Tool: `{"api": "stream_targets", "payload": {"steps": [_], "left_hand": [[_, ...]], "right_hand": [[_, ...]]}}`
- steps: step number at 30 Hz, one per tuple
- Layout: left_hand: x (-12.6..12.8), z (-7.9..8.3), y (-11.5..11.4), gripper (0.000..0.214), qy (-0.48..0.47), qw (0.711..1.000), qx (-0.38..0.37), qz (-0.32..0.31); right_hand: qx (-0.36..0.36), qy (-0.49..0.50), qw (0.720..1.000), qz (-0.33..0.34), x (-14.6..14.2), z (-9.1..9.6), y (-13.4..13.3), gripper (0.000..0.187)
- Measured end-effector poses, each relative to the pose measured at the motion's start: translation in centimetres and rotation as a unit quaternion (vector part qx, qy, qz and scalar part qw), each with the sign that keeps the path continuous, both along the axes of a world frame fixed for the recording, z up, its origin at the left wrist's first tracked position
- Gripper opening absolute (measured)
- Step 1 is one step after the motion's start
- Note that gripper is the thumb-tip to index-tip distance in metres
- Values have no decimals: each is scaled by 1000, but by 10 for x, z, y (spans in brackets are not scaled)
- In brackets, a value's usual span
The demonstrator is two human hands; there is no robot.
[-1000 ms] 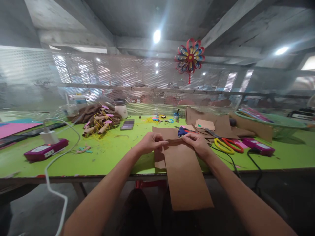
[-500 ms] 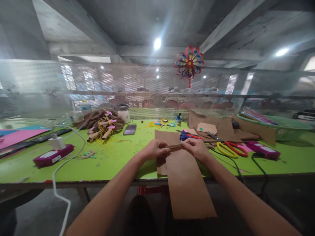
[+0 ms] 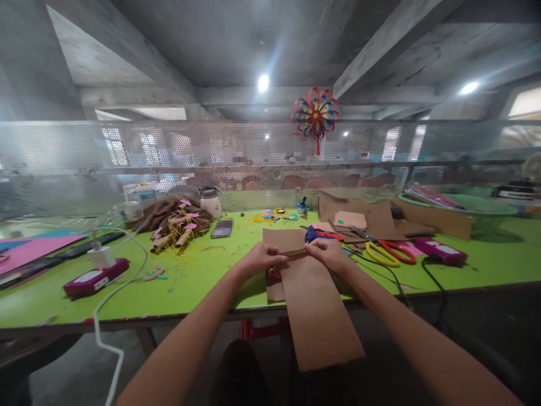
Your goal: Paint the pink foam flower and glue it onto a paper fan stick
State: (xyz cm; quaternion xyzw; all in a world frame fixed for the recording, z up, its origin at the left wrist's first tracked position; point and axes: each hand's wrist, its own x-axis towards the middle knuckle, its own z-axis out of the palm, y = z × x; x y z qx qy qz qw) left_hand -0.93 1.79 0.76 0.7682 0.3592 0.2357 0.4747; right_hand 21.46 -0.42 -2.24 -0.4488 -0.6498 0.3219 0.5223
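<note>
A long strip of brown kraft paper (image 3: 321, 316) hangs over the near table edge, its far end folded into a narrow band. My left hand (image 3: 262, 260) pinches the left end of that fold between thumb and fingers. At the right end, my right hand (image 3: 328, 252) grips the same fold, fingers closed. Beneath lies another brown paper sheet (image 3: 279, 238), flat on the green table (image 3: 190, 282). Just beyond my right hand are scissors with blue and red handles (image 3: 315, 234), partly hidden by it.
Scissors with yellow and red handles (image 3: 382, 254) lie right, beside stacked brown paper (image 3: 380, 220) and a purple power strip (image 3: 442, 251). Another purple power strip (image 3: 96, 277) with a white cable sits left. Paper rolls with yellow strings (image 3: 181, 234) and a green basket (image 3: 490, 211) stand farther back.
The camera view has shifted slightly. Both hands keep their grip on the folded end of the paper, with little visible difference in the fold.
</note>
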Motion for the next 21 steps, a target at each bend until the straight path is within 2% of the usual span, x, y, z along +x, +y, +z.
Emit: {"api": "stream_targets", "payload": {"steps": [6, 11, 15, 21], "left_hand": [[-3, -6, 6, 36, -69, 997, -9, 12], [-4, -12, 10, 29, -164, 978, -127, -28], [-5, -14, 14, 24, -216, 958, -190, -20], [-6, -20, 20, 25, -224, 959, -172, -34]], "right_hand": [[-5, 17, 1000, -10, -1, -3, 3, 43], [-5, 15, 1000, -27, 0, -2, 4, 43], [1, 27, 999, -41, 1, -3, 5, 44], [-15, 40, 999, -31, 0, -4, 5, 43]]}}
